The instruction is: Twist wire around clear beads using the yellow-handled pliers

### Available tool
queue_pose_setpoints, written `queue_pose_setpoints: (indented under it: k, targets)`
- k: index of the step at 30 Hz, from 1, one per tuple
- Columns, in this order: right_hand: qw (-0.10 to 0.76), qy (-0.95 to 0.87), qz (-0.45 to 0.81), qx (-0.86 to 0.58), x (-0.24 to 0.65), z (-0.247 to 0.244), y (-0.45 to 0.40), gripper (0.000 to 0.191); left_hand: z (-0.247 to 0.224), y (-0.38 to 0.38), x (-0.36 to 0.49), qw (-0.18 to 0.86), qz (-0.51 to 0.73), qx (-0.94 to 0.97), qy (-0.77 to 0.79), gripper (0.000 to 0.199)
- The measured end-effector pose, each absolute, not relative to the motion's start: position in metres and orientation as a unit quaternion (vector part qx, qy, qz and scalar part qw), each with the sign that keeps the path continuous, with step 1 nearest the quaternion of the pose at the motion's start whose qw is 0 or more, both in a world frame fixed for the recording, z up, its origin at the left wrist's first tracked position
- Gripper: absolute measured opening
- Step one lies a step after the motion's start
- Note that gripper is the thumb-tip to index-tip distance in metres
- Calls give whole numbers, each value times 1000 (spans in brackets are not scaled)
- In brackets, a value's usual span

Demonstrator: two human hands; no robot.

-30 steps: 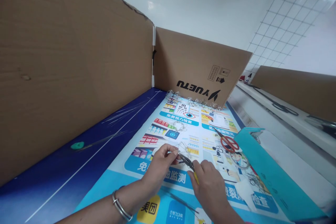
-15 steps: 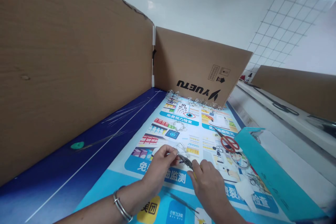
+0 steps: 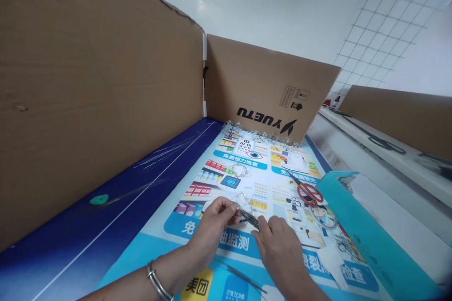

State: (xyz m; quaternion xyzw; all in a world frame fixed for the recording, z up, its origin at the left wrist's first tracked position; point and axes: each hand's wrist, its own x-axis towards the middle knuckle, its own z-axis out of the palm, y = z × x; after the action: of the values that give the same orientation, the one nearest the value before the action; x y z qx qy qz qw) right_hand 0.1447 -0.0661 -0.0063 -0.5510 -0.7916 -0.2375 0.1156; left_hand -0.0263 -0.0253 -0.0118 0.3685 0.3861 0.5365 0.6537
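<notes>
My left hand (image 3: 211, 225), with a silver bangle at its wrist, pinches a thin bent silver wire (image 3: 244, 200) between thumb and fingers. Closed around the handles of a pair of pliers (image 3: 250, 219) is my right hand (image 3: 282, 249); a bit of yellow grip shows at the palm. The dark plier jaws point left and meet the wire right at my left fingertips. Whether the jaws are fully closed is too small to make out. Several straight wires (image 3: 240, 274) lie on the printed sheet below my hands.
Red-handled scissors (image 3: 310, 194), a wire coil (image 3: 324, 217) and white paper (image 3: 332, 261) lie at right, beside a teal box (image 3: 381, 240). Bent wire pieces line the far edge under a cardboard panel (image 3: 268, 84). A green-handled tool (image 3: 99, 199) lies on the blue surface at left.
The view has shifted slightly. Both hands keep nearly the same place and grip, with the plier jaws still at the wire by my left fingertips.
</notes>
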Motion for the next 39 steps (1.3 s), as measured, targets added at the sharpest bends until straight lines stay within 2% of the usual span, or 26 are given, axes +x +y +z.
queue_pose_setpoints:
  k: [22, 30, 39]
  targets:
    - [103, -808, -244, -527, 152, -7, -62, 21, -13, -20, -28, 684, 510, 358, 378, 20]
    - [106, -815, -249, -513, 151, -6, -61, 20, -16, -13, -30, 625, 487, 433, 430, 20]
    - [104, -816, -235, -518, 151, -6, -61, 21, -20, -12, -30, 621, 487, 440, 428, 19]
